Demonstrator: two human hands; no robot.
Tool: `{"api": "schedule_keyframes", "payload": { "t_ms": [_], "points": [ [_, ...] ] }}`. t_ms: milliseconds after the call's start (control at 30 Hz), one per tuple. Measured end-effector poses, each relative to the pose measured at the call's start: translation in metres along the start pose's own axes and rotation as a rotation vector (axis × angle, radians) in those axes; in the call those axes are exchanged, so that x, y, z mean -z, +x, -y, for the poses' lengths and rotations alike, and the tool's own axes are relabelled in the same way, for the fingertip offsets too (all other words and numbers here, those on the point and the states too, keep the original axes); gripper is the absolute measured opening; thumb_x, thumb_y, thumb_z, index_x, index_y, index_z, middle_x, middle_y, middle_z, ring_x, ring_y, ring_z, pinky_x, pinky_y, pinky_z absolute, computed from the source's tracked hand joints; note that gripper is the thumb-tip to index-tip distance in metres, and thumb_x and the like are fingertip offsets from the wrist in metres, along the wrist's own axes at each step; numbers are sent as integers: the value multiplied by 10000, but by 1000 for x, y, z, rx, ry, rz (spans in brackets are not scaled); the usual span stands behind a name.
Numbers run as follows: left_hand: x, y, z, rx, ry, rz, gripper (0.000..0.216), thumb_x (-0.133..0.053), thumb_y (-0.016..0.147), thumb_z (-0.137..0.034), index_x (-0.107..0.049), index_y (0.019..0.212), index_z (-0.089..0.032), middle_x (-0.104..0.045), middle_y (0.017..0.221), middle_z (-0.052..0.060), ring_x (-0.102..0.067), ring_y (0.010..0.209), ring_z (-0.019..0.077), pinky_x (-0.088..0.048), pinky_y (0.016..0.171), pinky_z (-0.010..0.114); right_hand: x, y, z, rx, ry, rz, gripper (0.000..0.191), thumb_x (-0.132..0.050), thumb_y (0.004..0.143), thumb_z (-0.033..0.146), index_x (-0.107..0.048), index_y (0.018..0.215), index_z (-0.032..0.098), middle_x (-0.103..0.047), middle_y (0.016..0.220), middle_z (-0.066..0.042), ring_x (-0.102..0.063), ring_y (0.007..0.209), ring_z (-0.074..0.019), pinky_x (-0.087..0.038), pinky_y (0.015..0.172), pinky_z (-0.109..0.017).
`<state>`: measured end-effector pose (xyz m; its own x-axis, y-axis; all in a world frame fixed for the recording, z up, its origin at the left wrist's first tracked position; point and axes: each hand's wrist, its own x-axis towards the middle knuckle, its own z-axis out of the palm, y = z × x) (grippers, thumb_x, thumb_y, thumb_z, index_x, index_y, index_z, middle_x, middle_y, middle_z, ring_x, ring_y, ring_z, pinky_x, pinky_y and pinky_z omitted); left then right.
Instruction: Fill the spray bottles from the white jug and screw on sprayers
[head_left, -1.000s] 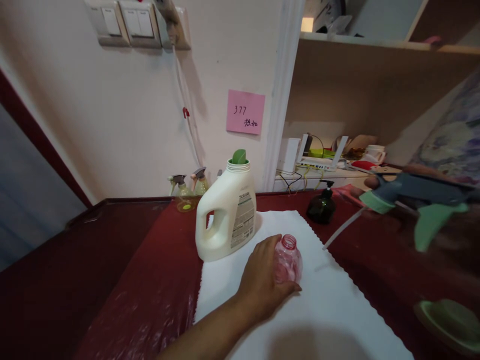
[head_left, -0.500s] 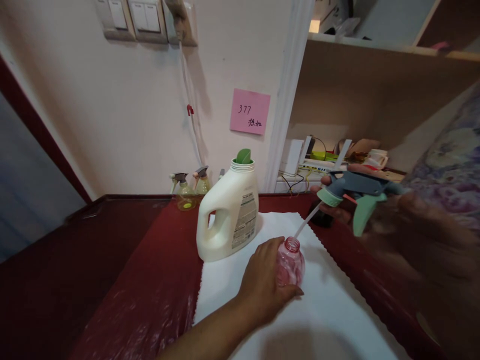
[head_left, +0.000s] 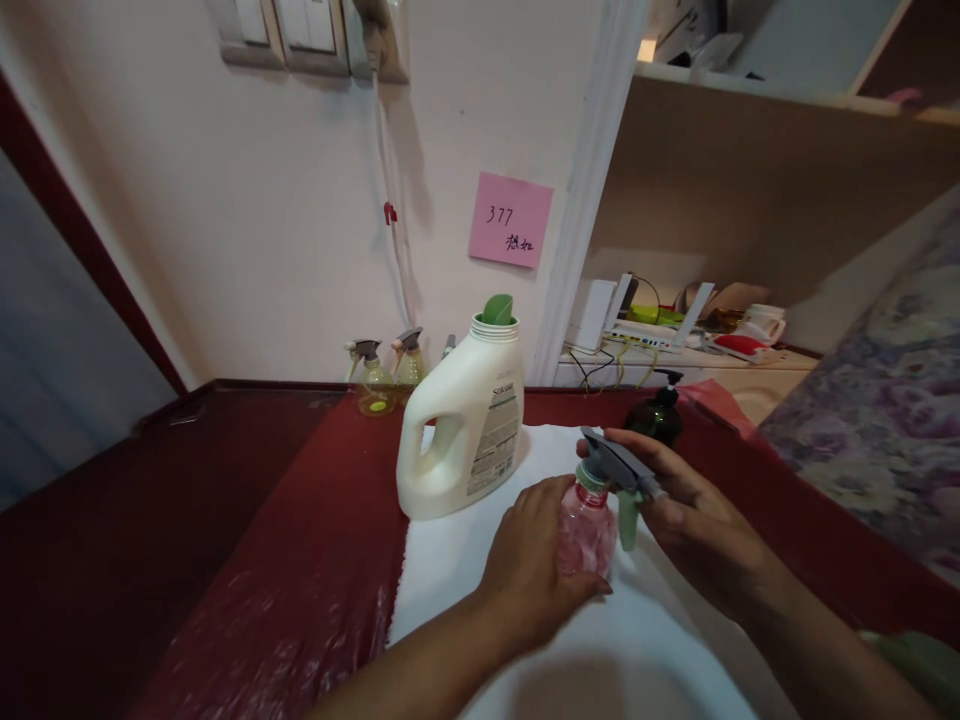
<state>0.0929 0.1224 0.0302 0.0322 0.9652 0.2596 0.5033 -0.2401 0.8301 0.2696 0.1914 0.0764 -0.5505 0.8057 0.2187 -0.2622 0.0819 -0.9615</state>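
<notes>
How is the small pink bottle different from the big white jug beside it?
The pink bottle is small and see-through; the white jug is much larger and opaque. The bottle has a spray head at its neck; the jug's mouth is open. The left hand grips the bottle and the right hand holds the spray head; no hand touches the jug. Both stand upright on the white cloth.

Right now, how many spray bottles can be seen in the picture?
3. A pink spray bottle on the white cloth, between the left hand and right hand; two yellowish ones by the wall. Others may be hidden.
</notes>
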Motion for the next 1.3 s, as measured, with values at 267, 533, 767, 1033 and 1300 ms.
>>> {"api": "schedule_keyframes", "payload": {
  "t_ms": [267, 533, 767, 1033, 1300],
  "points": [
    [0, 0, 0, 6, 16, 5, 964, -956, 591, -233, -482, 1430, -199, -570, 1466, 143, -508, 1349, 350, -409, 1140, 526, 2, -6, -2, -24, -83, 2, 631, -853, 703, 551, -685, 1281, 361, -708, 1317, -88, -621, 1228, -356, -487, 1036, -503],
    [0, 0, 1, 8, 30, 12, 1017, -955, 599, -260, -448, 1477, -179, -548, 1500, 158, -493, 1379, 361, -402, 1157, 541, 7, -9, -10, -36, -75, -7, 648, -821, 745, 552, -639, 1342, 378, -621, 1468, -78, -531, 1356, -371, -385, 1144, -555],
    [-4, -4, 7, 2, 20, 14, 1230, -928, 642, -266, -185, 1621, -195, -480, 1572, 195, -457, 1421, 372, -363, 1190, 577, 13, -12, -9, -87, -47, -116, 643, -800, 729, 595, -681, 1311, 349, -633, 1459, -88, -432, 1438, -410, -220, 1227, -617],
    [-4, -5, 6, 18, 8, 23, 1261, -911, 654, -220, -118, 1634, -196, -430, 1611, 213, -426, 1463, 376, -338, 1214, 597, 12, -2, -15, -89, -204, 11, 498, -858, 755, 510, -733, 1222, 392, -726, 1312, -33, -611, 1256, -324, -443, 1112, -477],
    [-2, -5, 7, -113, 33, 8, 1190, -902, 681, -218, -177, 1623, -272, -422, 1634, 136, -433, 1454, 336, -364, 1208, 562, 9, 6, -29, -16, -167, 91, 465, -807, 809, 511, -740, 1227, 319, -739, 1270, -52, -610, 1253, -332, -480, 1077, -449]
  ]
}}
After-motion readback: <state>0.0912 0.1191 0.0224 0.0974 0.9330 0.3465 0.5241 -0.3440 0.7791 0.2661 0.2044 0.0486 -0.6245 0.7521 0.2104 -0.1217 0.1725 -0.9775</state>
